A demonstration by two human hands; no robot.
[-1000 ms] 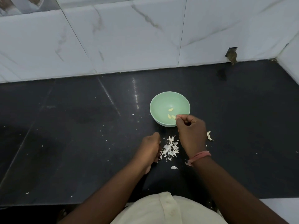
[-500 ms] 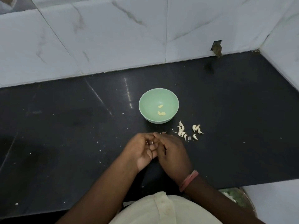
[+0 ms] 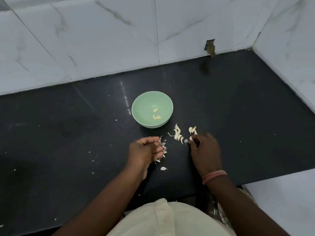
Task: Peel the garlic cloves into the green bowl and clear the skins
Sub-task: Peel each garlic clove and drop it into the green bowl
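Nearest me, a cream shirt front [image 3: 163,217] fills the bottom edge, and both forearms reach out from it over the black bench [image 3: 68,133]. My left hand [image 3: 144,150] is cupped, palm turned toward the right hand, fingers loosely curled; whether it actually holds any skins I cannot tell. A heap of garlic skins [image 3: 164,149] lies against its fingertips, with one loose skin flake [image 3: 163,168] just nearer to me. My right hand [image 3: 203,149], with a pink band [image 3: 214,176] at the wrist, has its fingers curled down and pinches a pale garlic piece [image 3: 190,138] at the fingertips. Just beyond the right hand and between the two hands lie unpeeled garlic cloves [image 3: 178,134], a second small cluster [image 3: 193,129] beside them. Farther out, beyond the left hand's fingertips, stands the green bowl [image 3: 144,106] with three peeled cloves [image 3: 156,116] inside. White marble wall tiles [image 3: 102,40] rise behind.
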